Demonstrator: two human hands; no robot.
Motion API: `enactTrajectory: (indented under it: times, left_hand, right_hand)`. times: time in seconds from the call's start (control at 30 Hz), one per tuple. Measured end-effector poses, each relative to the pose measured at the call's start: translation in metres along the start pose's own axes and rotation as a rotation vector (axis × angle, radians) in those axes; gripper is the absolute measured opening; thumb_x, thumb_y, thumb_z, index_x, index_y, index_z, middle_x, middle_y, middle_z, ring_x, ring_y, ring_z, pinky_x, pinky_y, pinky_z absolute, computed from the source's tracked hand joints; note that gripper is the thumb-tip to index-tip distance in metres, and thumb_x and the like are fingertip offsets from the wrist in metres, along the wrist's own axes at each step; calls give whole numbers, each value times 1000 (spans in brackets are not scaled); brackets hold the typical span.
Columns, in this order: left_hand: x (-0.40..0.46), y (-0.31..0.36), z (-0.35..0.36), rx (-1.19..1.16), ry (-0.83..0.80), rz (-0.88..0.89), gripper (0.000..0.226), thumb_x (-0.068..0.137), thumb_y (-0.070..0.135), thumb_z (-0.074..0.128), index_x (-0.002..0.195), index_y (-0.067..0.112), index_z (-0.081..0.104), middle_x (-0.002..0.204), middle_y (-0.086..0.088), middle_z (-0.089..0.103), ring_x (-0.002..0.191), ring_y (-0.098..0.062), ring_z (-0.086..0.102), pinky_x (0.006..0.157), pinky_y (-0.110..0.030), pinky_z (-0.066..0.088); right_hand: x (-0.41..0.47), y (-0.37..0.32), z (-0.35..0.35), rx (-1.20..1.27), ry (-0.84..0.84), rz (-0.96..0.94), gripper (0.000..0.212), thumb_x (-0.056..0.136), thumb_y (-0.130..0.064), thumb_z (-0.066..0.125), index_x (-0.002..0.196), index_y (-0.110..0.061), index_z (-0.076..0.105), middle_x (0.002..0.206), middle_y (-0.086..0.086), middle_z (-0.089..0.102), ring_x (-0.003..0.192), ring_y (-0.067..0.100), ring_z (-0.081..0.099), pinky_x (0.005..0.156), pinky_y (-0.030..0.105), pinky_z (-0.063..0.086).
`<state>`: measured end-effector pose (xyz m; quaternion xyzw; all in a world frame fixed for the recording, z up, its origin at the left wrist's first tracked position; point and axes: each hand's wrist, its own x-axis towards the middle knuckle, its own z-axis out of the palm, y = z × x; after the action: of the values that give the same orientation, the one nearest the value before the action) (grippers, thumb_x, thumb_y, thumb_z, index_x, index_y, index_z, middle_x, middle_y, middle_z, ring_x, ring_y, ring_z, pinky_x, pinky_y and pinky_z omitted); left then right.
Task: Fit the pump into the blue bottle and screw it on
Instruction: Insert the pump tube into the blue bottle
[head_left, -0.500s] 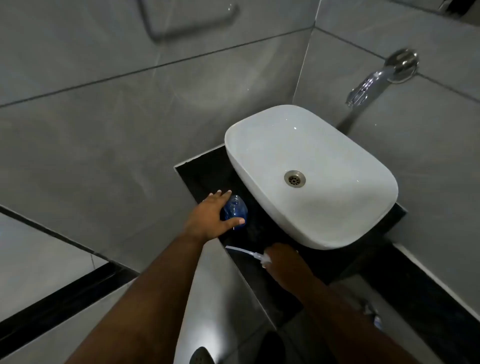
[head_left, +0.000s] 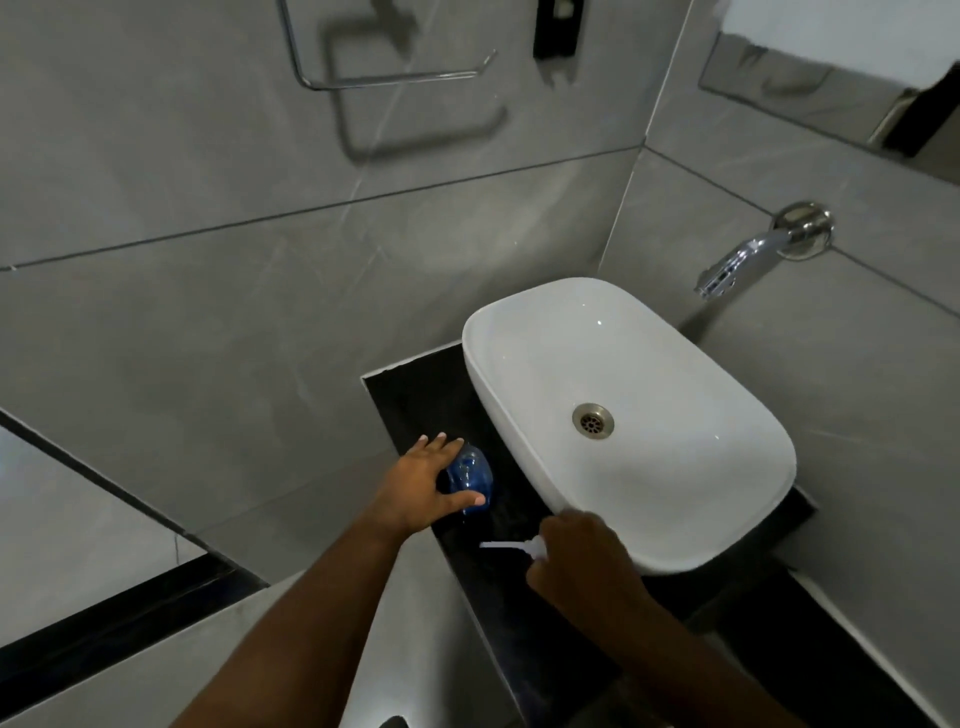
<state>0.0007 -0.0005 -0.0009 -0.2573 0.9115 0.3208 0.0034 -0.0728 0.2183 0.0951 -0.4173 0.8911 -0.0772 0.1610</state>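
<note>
A small blue bottle (head_left: 470, 475) stands on the black counter (head_left: 415, 395) left of the sink. My left hand (head_left: 423, 486) wraps around the bottle's left side, thumb in front and fingers behind. My right hand (head_left: 576, 558) is closed around the white pump (head_left: 511, 545), whose thin dip tube pointing left, level with the counter and a little below and right of the bottle. The pump's head is hidden inside my right hand. Tube tip and bottle are apart.
A white basin (head_left: 623, 415) with a metal drain fills the counter to the right, almost touching my right hand. A chrome tap (head_left: 748, 260) juts from the right wall. A chrome towel ring (head_left: 384, 78) hangs on the grey tiled wall above.
The view has tilted up, showing more wall. My right hand has lifted slightly with the pump; my left hand stays on the bottle.
</note>
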Motion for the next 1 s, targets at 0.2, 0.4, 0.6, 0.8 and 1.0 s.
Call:
enactTrajectory:
  times: [0.2,0.4,0.6,0.8,1.0]
  left_hand:
    - [4,-9,6,95,60,136,96,76,72,61,150,22,26,159,-9,27,148,-31,13,118,-44,17]
    - [10,-15,6,349,147,271,98,77,83,37,151,22,21,160,-5,23,149,-28,8,116,-41,3]
    - [11,-19,4,402,125,285,97,79,83,34,152,22,16,162,-4,17,149,-26,2,117,-42,1]
    - [9,-18,6,369,126,274,96,80,83,31,153,23,15,162,-4,15,149,-26,-1,119,-43,1]
    - [12,-17,6,171,80,263,100,77,82,44,153,21,17,161,-3,19,149,-22,10,117,-34,3]
  right_hand:
    - [14,-20,-62,108,136,24,25,81,-24,61,101,-8,61,104,7,54,94,25,59,74,29,45]
    - [40,-52,-94,63,112,-65,28,85,-11,60,110,0,60,114,17,57,105,31,54,89,34,46]
    - [64,-69,-94,-30,12,-81,34,88,-17,60,119,-3,56,124,12,55,110,26,55,98,31,45]
    - [85,-73,-71,-106,-163,-152,32,88,-20,61,115,-5,56,122,14,54,108,25,56,90,30,45]
    - [109,-65,-46,-68,-233,-173,45,91,-26,58,133,-11,48,134,11,54,122,24,52,106,34,40]
